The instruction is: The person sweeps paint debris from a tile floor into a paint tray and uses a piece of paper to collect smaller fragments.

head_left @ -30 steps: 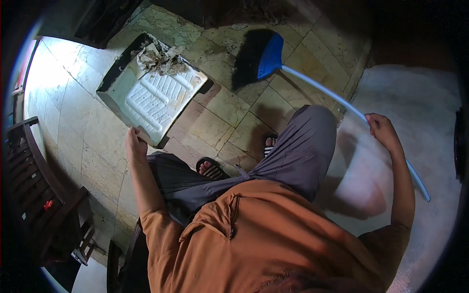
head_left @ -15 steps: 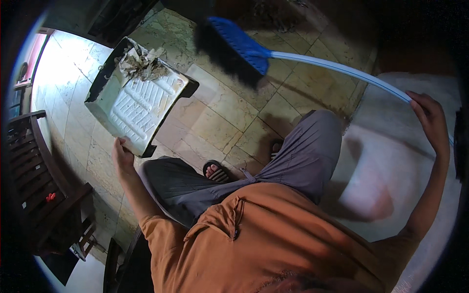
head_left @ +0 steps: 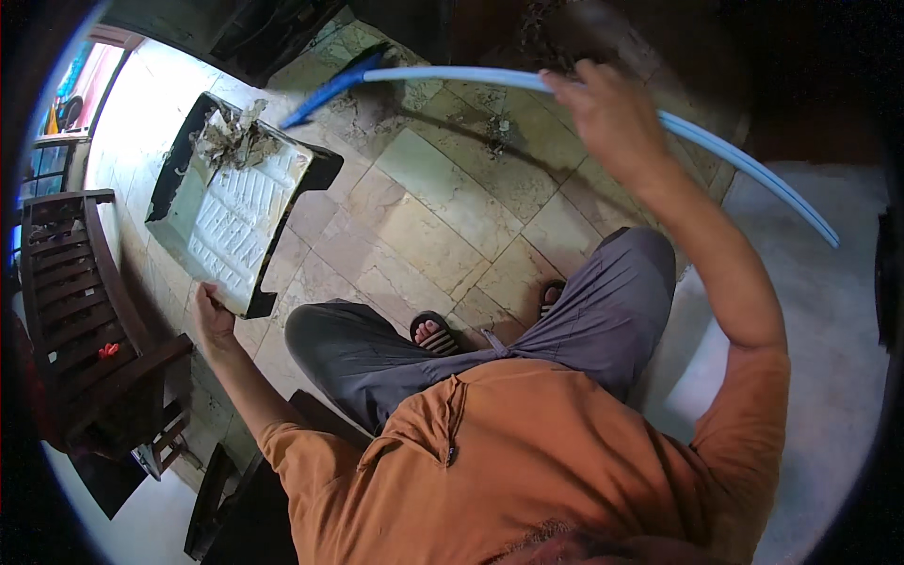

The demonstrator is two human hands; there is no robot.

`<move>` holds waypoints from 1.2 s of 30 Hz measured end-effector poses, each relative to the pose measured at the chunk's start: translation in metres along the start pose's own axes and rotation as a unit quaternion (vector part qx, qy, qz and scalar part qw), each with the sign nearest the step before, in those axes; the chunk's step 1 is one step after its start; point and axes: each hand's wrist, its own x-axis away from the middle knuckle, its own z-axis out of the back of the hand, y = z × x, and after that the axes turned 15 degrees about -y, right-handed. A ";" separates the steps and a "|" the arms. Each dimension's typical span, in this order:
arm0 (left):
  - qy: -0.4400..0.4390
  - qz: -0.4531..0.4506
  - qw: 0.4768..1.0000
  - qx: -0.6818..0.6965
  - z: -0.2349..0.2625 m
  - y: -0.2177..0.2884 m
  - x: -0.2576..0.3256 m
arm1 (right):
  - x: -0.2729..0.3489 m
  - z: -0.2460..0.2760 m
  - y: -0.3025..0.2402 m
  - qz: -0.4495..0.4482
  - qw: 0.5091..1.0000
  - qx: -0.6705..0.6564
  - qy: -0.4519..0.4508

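Broom (head_left: 603,104) head blurred, in shadow

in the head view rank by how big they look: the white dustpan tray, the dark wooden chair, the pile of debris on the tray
1. Flat white dustpan tray with black rim and dark wooden slatted chair: look alike in size, and fisheye bending at the edge makes it unsure.
2. Grey-brown debris pile, clearly smallest.

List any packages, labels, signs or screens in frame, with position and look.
None in view. Only a white dustpan with a black rim, held by the left hand, a blue broom gripped in the right hand, and a dark wooden chair at the left.
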 end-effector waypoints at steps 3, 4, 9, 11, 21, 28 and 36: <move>0.005 0.014 1.000 -0.006 -0.008 -0.002 0.000 | 0.003 -0.019 -0.004 0.022 0.998 -0.006 -0.057; 0.013 0.010 1.000 -0.007 0.014 0.003 0.001 | 0.009 -0.022 -0.008 0.034 0.996 -0.009 -0.087; 0.015 -0.026 1.000 0.007 0.018 -0.008 0.001 | 0.084 -0.001 0.028 0.002 0.975 -0.050 -0.216; 0.069 -0.028 0.997 0.021 -0.049 -0.001 0.024 | 0.118 0.025 0.047 -0.026 0.978 -0.016 -0.204; -0.041 0.010 0.997 0.060 0.008 -0.012 -0.015 | 0.170 0.150 0.031 -0.087 0.986 0.059 -0.131; -0.083 0.046 0.993 0.073 0.020 -0.016 -0.038 | 0.202 0.180 0.004 -0.092 0.981 0.074 -0.152; -0.125 0.044 0.988 0.079 0.030 -0.011 -0.033 | 0.230 0.271 -0.021 -0.147 0.975 0.093 -0.139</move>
